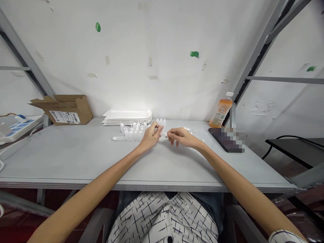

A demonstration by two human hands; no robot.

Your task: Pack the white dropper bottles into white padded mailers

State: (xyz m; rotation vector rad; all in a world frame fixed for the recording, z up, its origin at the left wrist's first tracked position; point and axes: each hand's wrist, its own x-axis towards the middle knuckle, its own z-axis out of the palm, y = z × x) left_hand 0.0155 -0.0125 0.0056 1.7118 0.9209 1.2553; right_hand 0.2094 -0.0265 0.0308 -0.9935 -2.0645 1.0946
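Over the middle of the grey table, my left hand [151,135] is closed with its fingertips pinched on a small white piece. My right hand [182,136] faces it from the right, thumb and forefinger pinched on a small white part [166,134] between the two hands. Some translucent white pieces [163,123] show just behind my left fingertips. To the left of my left hand stands a cluster of small white bottle-like pieces [134,133], partly hidden by that hand. Several small white bits [188,130] lie behind my right hand.
A stack of white sheets [126,117] lies at the back of the table [76,158]. An open cardboard box [66,111] is at the back left. At the right are an orange drink bottle [221,111] and a dark phone [222,140], partly pixelated. Metal posts flank the table.
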